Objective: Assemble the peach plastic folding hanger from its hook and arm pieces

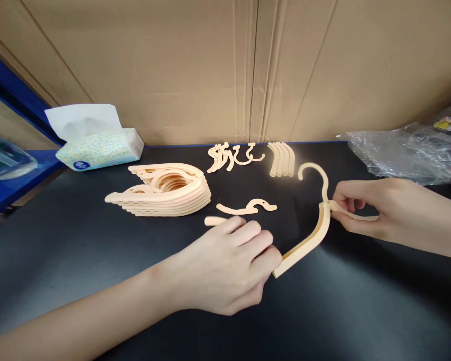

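So the right hand [385, 208] has a cream, plastic-looking hanger with a curved hook [320, 225] pinched near its joint, over the right side of the matte black tabletop [143, 326]. Left hand's [231, 265] fingers are curled by the hanger's lower arm end, can't tell what they're gripping. A rounded cream tip [214, 220] pokes out past that hand, with a loose wavy cream piece [240, 210] just behind. Neat stack of cream curved frames [169, 203] sits further left.
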Action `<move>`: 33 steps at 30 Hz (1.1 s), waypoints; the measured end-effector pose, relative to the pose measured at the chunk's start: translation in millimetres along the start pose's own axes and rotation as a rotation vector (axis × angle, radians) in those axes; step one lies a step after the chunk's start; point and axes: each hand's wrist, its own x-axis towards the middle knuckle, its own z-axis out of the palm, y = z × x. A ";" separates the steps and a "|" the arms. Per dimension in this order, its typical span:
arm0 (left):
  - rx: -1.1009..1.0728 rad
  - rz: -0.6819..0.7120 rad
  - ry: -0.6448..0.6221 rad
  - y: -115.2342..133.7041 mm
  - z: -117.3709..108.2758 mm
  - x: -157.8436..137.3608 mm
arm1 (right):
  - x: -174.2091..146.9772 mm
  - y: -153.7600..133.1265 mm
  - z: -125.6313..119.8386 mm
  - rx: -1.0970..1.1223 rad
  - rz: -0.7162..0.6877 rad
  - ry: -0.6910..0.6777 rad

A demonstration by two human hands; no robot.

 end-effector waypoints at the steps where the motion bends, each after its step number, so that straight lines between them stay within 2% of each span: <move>1: 0.011 0.015 0.011 -1.2 0.2 -0.5 | 0.5 -1.1 0.4 0.006 -0.007 0.030; 5: 0.021 0.024 0.082 -5.3 5.3 -5.1 | 2.2 -2.8 4.1 0.048 -0.035 0.104; 10: -0.104 -0.112 0.068 -5.4 11.0 -8.8 | 4.4 -1.0 8.7 0.114 -0.049 0.151; 14: -0.264 -0.197 0.069 -5.8 10.8 -8.4 | 6.1 -0.4 11.3 0.204 -0.013 0.159; 19: -0.421 -0.230 0.189 -4.4 8.6 -7.6 | 4.6 -7.1 17.8 0.290 -0.028 0.096; 24: -0.384 -0.243 0.150 -2.7 8.1 -8.1 | 2.7 -13.4 20.5 0.271 -0.032 0.115; 33: -0.260 -0.153 0.162 -0.8 9.1 -8.3 | 3.7 -16.9 21.0 0.234 -0.050 0.130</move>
